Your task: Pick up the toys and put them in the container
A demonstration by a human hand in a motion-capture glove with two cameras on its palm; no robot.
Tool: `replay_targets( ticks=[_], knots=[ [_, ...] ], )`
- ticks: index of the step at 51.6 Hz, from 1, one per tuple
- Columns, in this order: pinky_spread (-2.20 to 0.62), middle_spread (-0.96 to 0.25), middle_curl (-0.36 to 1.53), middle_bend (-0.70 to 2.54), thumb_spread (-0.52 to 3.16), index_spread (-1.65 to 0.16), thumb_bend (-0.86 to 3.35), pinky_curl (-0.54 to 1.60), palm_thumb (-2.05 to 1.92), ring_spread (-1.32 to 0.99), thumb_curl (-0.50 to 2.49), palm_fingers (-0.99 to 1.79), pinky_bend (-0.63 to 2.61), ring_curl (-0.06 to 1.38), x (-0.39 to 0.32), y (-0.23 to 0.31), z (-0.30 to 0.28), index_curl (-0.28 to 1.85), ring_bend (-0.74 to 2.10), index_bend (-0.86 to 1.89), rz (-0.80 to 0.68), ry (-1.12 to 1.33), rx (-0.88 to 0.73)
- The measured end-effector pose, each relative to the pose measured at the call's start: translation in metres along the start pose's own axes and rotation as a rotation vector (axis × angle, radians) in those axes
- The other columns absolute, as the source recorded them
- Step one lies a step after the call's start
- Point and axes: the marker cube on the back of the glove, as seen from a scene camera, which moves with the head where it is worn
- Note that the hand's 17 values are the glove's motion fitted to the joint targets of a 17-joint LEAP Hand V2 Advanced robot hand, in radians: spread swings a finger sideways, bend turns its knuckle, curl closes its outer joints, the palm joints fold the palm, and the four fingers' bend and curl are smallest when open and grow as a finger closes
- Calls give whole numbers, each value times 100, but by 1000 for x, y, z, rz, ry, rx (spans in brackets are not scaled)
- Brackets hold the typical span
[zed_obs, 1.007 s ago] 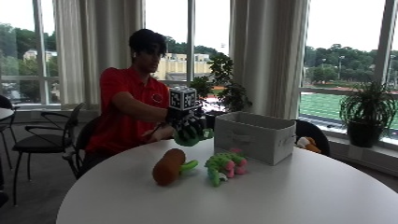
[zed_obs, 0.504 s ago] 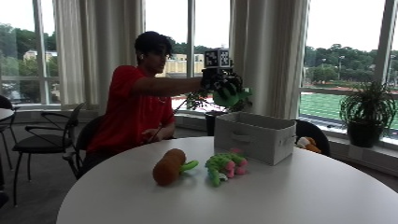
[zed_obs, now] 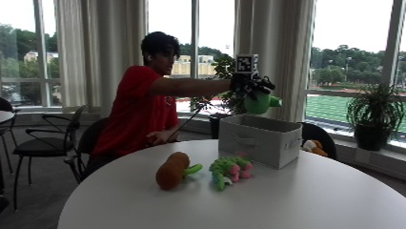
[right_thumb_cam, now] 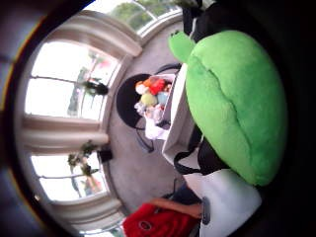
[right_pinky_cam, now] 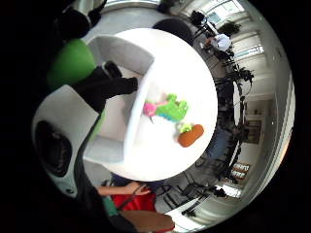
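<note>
Two plush toys lie on the round white table [zed_obs: 329, 200] in front of the grey fabric container [zed_obs: 258, 140]: an orange carrot-like toy with a green top [zed_obs: 172, 170] and, just beside it, a green and pink plush [zed_obs: 227, 169]. Behind the container a dark chair [zed_obs: 317, 136] holds more soft toys [zed_obs: 313, 147], and a potted plant [zed_obs: 374, 114] stands on the window ledge; an empty black chair [zed_obs: 44, 143] sits well apart by the windows. Nothing stands between the hand and the open top of the container. The person in the red shirt [zed_obs: 136, 112] sits at the table with the right arm stretched out level. The gloved right hand [zed_obs: 248, 86] is above the container's far side, its fingers curled round a green plush toy [zed_obs: 261, 102], which hangs in the air over the container, not touching it.
</note>
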Motion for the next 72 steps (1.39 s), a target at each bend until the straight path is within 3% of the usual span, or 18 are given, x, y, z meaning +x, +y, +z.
replay_targets(
  ticks=[4,7,11,16,26,34,42,58,72],
  knots=[
    [-15,-31,49,18,99,-50,-3,43,49,-39,77,5,127,49,-9,27,11,75,66,10,-141,74,4],
    [-6,-21,46,15,101,-45,-15,44,25,-26,67,-32,140,43,2,40,10,65,43,-2,-77,70,30],
    [0,-15,43,14,103,-42,-10,42,13,-16,60,-30,142,38,16,59,9,54,33,0,-62,76,36],
    [5,-10,41,15,105,-40,-6,41,6,-8,53,-24,139,34,70,83,11,47,26,6,152,113,6],
    [10,-7,36,14,107,-39,-3,37,2,-1,46,-20,130,32,221,154,40,38,19,11,341,165,-60],
    [12,-7,33,13,106,-39,-3,36,1,2,42,-20,129,31,291,203,79,32,18,10,479,137,-119],
    [13,-6,31,13,104,-38,-3,36,-1,3,39,-22,131,30,328,228,115,27,17,9,607,85,-156],
    [12,-4,24,10,103,-37,-3,38,-1,5,36,-25,143,27,353,237,165,22,16,11,705,83,-277],
    [9,-2,20,9,105,-39,-3,39,-2,6,34,-24,152,23,355,225,193,23,10,18,690,19,-364]
  ],
)
